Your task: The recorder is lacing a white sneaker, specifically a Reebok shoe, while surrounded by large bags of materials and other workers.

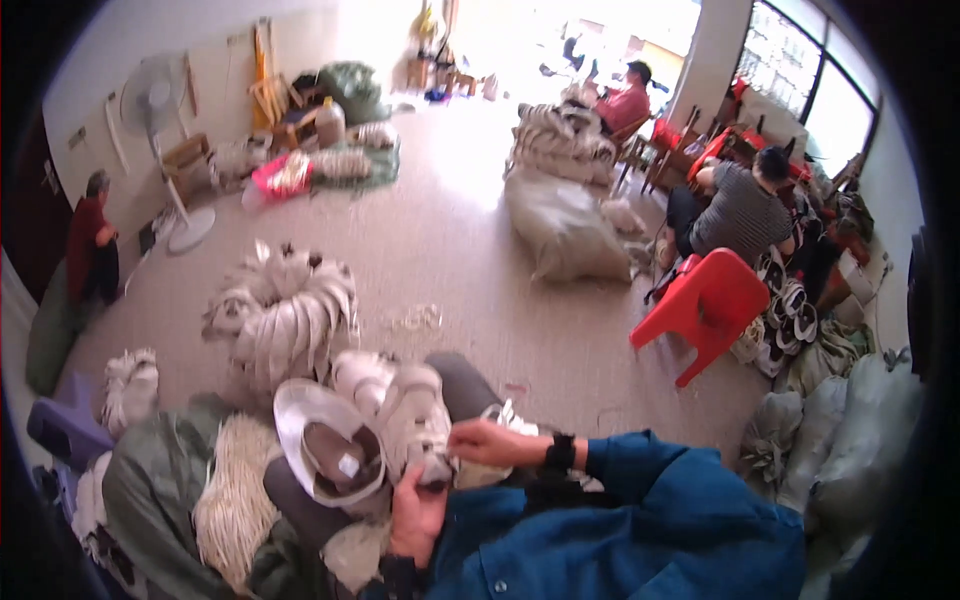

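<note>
Head camera view, looking down at a seated person in a blue top [640, 500] with both bare hands over the lap. The left hand [415, 512], palm up, is clasped on the near end of a cream shoe upper [428, 425], which lies over the lap [462, 385]. The right hand [488, 442] is beside that end, its fingers curled together; whether they pinch a lace cannot be told. Just left of the upper sits a white bowl-shaped piece [288, 408] with brown inside. Further left, a bundle of cream cords [236, 505] rests on dark green cloth [150, 485].

Ahead, toward the left edge of the floor [450, 230], more uppers stand in a curved, overlapping row [325, 310]. A red plastic chair [712, 300] is tilted near the floor's right edge, close to a person in a striped top [745, 220]. A bulging sack [568, 228] lies mid-floor, and a standing fan [155, 100] is by the left wall.
</note>
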Motion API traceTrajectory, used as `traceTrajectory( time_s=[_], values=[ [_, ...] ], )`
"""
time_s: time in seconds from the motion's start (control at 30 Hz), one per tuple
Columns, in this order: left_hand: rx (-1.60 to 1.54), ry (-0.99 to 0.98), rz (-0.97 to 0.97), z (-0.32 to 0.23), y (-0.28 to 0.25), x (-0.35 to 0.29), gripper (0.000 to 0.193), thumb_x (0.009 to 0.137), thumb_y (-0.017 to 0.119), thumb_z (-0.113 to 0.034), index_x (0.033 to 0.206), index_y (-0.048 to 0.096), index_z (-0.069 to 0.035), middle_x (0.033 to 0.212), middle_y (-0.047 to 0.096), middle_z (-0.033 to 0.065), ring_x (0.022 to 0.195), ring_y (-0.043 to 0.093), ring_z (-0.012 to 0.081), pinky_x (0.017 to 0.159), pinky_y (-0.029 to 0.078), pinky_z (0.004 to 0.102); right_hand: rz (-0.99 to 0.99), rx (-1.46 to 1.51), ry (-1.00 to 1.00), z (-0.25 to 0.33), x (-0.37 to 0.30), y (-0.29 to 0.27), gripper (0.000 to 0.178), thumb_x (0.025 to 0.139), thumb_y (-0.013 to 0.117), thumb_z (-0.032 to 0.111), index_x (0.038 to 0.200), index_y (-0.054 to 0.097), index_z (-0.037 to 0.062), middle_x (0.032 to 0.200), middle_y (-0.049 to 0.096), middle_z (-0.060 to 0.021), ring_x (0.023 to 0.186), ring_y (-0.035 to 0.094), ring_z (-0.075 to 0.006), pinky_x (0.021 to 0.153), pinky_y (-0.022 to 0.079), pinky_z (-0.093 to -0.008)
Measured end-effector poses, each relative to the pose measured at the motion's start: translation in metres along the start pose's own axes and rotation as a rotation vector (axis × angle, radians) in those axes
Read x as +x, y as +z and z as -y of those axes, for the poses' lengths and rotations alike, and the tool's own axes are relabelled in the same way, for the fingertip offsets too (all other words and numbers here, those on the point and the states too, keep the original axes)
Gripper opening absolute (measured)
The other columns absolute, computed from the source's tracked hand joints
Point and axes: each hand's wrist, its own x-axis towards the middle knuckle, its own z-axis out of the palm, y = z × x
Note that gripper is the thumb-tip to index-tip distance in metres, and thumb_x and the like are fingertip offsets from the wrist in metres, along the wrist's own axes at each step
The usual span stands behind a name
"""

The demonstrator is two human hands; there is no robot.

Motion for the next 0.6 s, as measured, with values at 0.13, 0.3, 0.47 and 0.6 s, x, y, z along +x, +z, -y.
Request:
traceTrajectory(
  time_s=[0.13,0.3,0.47,0.6],
  values=[
    [0.065,0.020,0.028,0.000,0.016,0.002,0.029,0.094,0.061,-0.013,0.121,0.059,-0.003,0.117,0.064,0.0103,0.110,0.060,0.0234,0.101,0.046,0.0390,-0.031,0.025,0.155,0.003,0.008,-0.006,0.019,0.090,0.065,0.016,0.092,0.065,-0.0027,0.078,0.066,-0.0177,0.070,0.063,-0.0223,0.065,0.049,-0.0382],
    [0.077,0.088,0.026,0.004,0.008,0.005,0.036,0.092,0.064,-0.011,0.127,0.057,-0.005,0.121,0.064,0.0088,0.113,0.059,0.0224,0.101,0.046,0.0401,0.054,0.160,0.312,0.015,0.009,-0.010,0.016,0.097,0.062,0.015,0.094,0.064,-0.0007,0.074,0.059,0.0023,0.070,0.050,-0.0041,0.059,0.042,-0.0248],
    [0.007,-0.014,0.011,-0.001,0.006,-0.002,0.041,0.091,0.065,-0.010,0.130,0.055,-0.006,0.123,0.063,0.0078,0.114,0.058,0.0226,0.100,0.045,0.0416,0.074,0.154,0.358,0.009,0.006,-0.007,0.015,0.097,0.061,0.014,0.094,0.063,-0.0007,0.073,0.059,0.0029,0.069,0.050,-0.0039,0.058,0.041,-0.0248],
    [0.023,-0.018,-0.028,-0.001,0.011,-0.009,0.042,0.091,0.065,-0.012,0.131,0.055,-0.008,0.124,0.063,0.0064,0.114,0.058,0.0226,0.100,0.045,0.0426,0.098,0.145,0.386,0.016,0.005,-0.008,0.016,0.098,0.061,0.014,0.095,0.063,-0.0008,0.075,0.060,0.0026,0.069,0.050,-0.0036,0.057,0.041,-0.0245]
  ],
)
